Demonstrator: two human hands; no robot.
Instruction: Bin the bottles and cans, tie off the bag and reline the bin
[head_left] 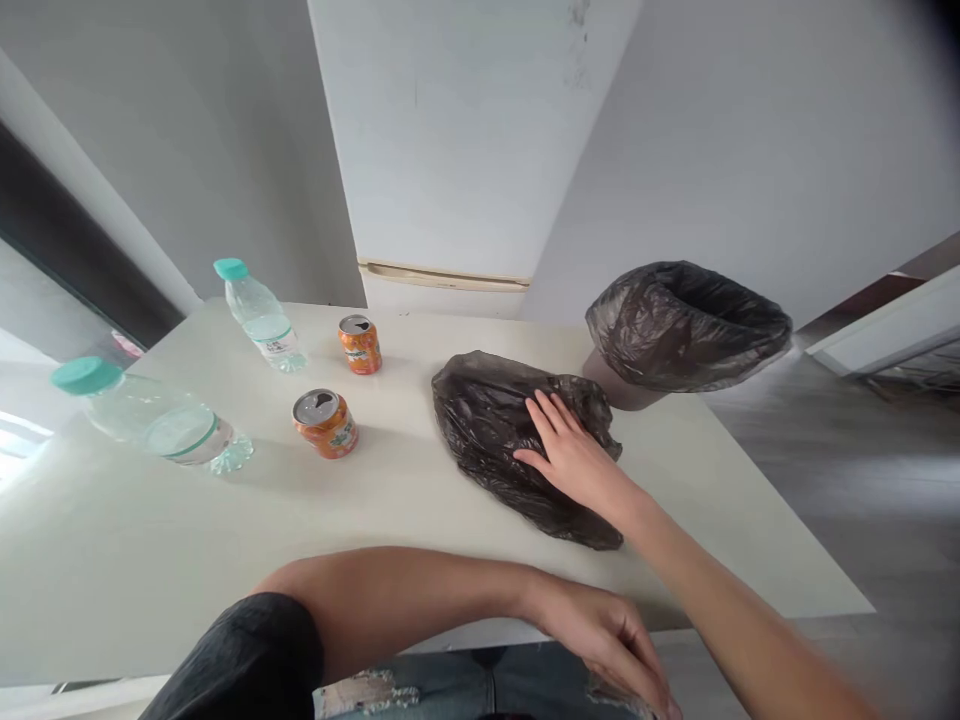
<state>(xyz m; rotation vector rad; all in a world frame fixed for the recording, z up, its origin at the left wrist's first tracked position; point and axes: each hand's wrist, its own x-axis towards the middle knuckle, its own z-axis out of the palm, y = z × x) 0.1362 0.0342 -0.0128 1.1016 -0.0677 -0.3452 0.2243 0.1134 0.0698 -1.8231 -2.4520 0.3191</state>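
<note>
A crumpled black plastic bag (487, 440) lies on the white table. My right hand (570, 450) rests on top of it with fingers stretched out and palm down. Low in front of my body, at the table's near edge, is my left hand (600, 630). Its fingers are curled downward and close together; the palm side is hidden, and no object shows there. Left of the bag stand two orange drink cans (328, 425), their tops opened. Beyond them on the left are two clear plastic bottles with teal caps, the nearer bottle (180, 430) and the farther bottle (266, 325).
A bin (626, 385) lined with a black bag (637, 330) stands at the table's right far edge, its mouth open. A white refrigerator (465, 140) is behind the table (360, 520). Grey floor (847, 470) shows at the right.
</note>
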